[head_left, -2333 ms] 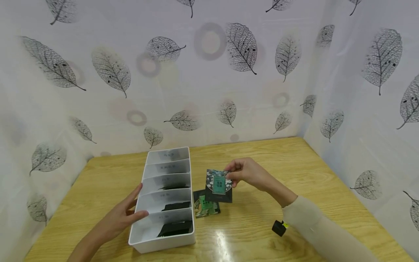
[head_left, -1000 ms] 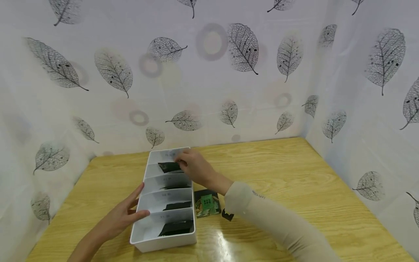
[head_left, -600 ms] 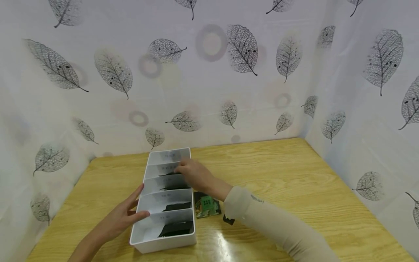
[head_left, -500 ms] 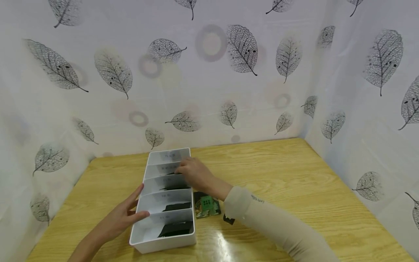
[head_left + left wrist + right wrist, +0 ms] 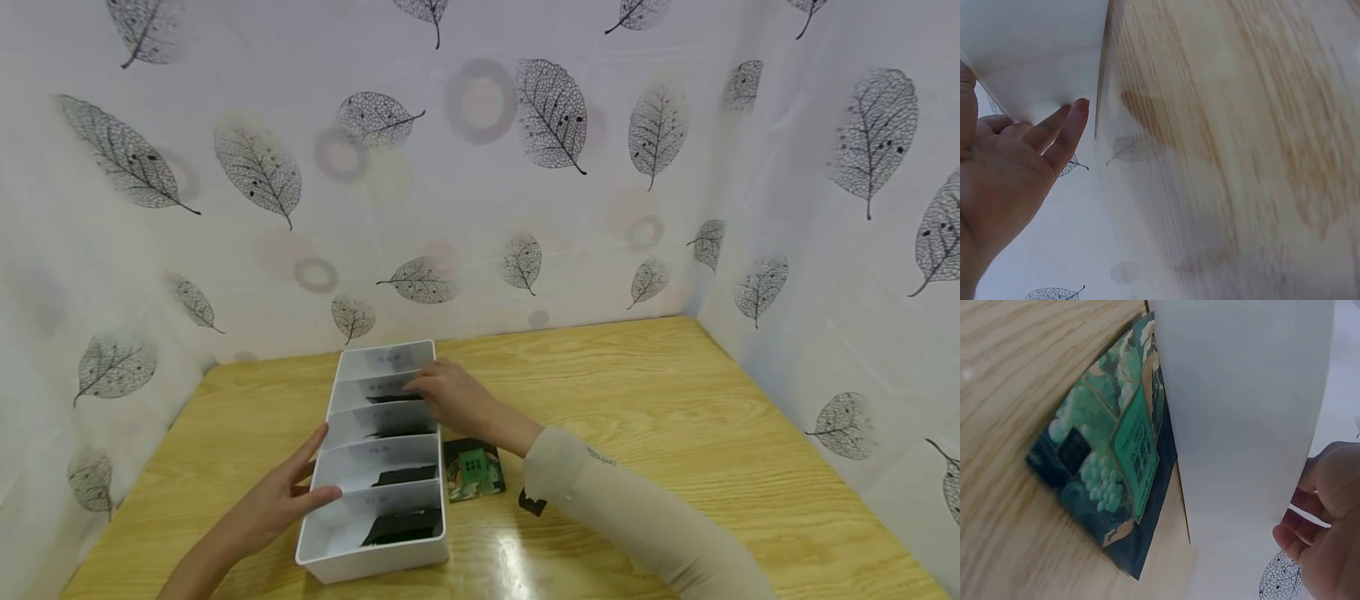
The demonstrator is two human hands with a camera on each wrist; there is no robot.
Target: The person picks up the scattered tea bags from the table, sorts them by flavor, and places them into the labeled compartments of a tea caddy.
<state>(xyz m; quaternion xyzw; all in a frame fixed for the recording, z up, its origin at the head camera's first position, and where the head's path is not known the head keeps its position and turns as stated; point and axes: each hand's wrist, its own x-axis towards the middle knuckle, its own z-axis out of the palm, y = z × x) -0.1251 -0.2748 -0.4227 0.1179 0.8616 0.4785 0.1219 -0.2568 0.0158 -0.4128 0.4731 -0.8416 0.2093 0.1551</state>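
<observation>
A long white box [image 5: 372, 560], split by dividers into several labelled compartments, stands on the table. My left hand [image 5: 273, 500] rests along its left side, thumb tip at the rim and fingers straight against the outer wall in the left wrist view. My right hand [image 5: 457, 400] is over the right rim at the second compartment from the far end, fingers bent inward. Just below its fingertips a dark sachet [image 5: 392, 399] lies low in that compartment. A green-patterned sachet [image 5: 1104, 444] lies flat on the table against the box's right wall, under the right forearm.
Dark sachets [image 5: 403, 527] also lie in the three nearer compartments. A small black object [image 5: 532, 502] shows beside the right sleeve [image 5: 600, 500]. The wooden table [image 5: 637, 375] ends at a leaf-patterned curtain [image 5: 480, 208] on the back and sides.
My right hand has carried a sachet from the table's right side into the second-farthest compartment, lowered it and let it go, then drawn back slightly. My left hand has stayed at the box.
</observation>
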